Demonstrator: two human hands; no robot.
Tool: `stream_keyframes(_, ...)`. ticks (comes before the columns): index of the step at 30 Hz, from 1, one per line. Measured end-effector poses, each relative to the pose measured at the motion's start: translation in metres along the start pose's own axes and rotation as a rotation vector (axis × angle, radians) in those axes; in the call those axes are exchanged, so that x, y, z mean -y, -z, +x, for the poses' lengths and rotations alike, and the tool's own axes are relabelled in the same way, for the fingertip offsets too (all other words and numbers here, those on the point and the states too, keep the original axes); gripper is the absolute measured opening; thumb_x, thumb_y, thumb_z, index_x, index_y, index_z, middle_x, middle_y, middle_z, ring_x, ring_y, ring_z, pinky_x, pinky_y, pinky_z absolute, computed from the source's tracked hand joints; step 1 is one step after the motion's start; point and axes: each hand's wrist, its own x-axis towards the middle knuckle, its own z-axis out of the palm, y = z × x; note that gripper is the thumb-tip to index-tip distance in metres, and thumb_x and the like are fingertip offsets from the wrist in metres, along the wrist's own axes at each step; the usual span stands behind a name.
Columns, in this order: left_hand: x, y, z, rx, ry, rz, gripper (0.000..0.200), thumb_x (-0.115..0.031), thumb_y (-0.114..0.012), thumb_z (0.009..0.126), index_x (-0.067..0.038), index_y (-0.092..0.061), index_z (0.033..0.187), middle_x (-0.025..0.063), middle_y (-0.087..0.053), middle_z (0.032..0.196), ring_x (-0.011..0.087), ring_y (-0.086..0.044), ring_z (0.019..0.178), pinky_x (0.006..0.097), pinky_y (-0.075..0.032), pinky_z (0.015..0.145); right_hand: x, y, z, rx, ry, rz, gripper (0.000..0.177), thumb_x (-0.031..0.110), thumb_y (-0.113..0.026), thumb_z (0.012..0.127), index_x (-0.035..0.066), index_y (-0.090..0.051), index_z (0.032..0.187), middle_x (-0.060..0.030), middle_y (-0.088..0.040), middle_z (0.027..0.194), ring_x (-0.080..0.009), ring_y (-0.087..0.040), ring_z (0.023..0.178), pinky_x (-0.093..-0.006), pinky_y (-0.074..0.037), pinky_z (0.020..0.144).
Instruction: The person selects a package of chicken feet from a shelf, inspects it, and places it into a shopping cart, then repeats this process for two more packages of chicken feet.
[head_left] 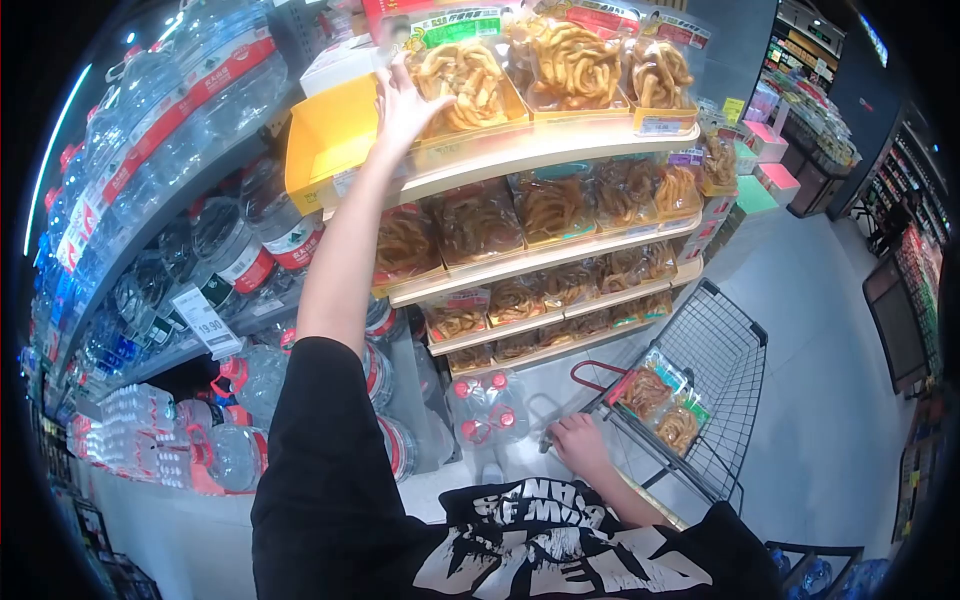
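My left hand (405,108) reaches up to the top shelf, its thumb and fingers spread at the left edge of a clear bag of brown twisted snacks (462,88). The thumb lies over the bag's front, the fingers along its side. Left of this hand is a yellow display box (335,130) with a bare inside. Low in front of my body, my right hand (580,442) is curled over the handle of a wire shopping cart (725,350). Two bags of similar snacks (660,405) lie in the cart.
More snack bags (570,65) fill the tiered wooden shelf (560,135). Large water bottles (230,240) stand on racks at left, with a price tag (207,318) in front. A pack of bottles (487,408) sits on the floor by the shelf. An aisle floor (830,300) runs at right.
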Motion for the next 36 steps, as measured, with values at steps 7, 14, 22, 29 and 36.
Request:
stream_keyframes(7,-0.004,0.004,-0.003,0.047,-0.055,-0.251,0.086,-0.024,-0.080,0.064,-0.019,-0.022,0.128,0.0205,-0.034,0.105,0.0379,-0.058,0.078,0.0449,-0.051,0.074,0.002,0.001,-0.001,0.014,-0.015,-0.010,0.011,0.010,-0.059,0.072,0.008,-0.059,0.083,-0.0056,-0.056,0.077,-0.0222,-0.053,0.083,-0.0348,-0.040,0.079)
stream_keyframes(14,-0.012,0.010,0.011,-0.186,-0.012,-0.439,0.046,-0.005,-0.067,0.074,-0.010,-0.048,0.116,0.0088,-0.057,0.093,0.0136,-0.053,0.065,0.0305,-0.047,0.065,-0.003,-0.006,-0.008,-0.091,0.014,0.016,0.011,0.009,-0.057,0.071,0.008,-0.059,0.082,-0.0065,-0.056,0.077,-0.0230,-0.054,0.083,-0.0345,-0.041,0.080)
stream_keyframes(22,-0.041,0.034,0.036,-0.499,0.037,-0.568,0.024,0.004,-0.055,0.080,-0.006,-0.055,0.101,0.0049,-0.057,0.091,0.0149,-0.053,0.074,0.0272,-0.044,0.067,-0.007,-0.015,-0.010,-0.071,0.020,-0.063,0.014,0.010,-0.060,0.071,0.011,-0.062,0.084,-0.0038,-0.057,0.077,-0.0208,-0.055,0.083,-0.0327,-0.041,0.079)
stream_keyframes(29,-0.074,0.112,0.054,-0.615,-0.144,-0.709,0.022,0.002,-0.059,0.081,-0.003,-0.052,0.101,0.0083,-0.056,0.092,0.0135,-0.057,0.076,0.0241,-0.047,0.062,-0.007,-0.016,-0.009,-0.034,-0.005,-0.057,0.012,0.010,-0.060,0.071,0.011,-0.063,0.083,-0.0033,-0.058,0.078,-0.0206,-0.055,0.083,-0.0330,-0.041,0.080)
stream_keyframes(36,-0.120,0.144,-0.050,-0.291,0.035,-1.097,0.017,0.004,-0.058,0.085,-0.003,-0.053,0.099,0.0043,-0.055,0.095,0.0098,-0.057,0.079,0.0195,-0.047,0.066,-0.002,-0.014,-0.006,-0.084,0.010,-0.010,0.011,0.010,-0.056,0.073,0.007,-0.060,0.082,-0.0058,-0.057,0.079,-0.0223,-0.053,0.086,-0.0341,-0.039,0.083)
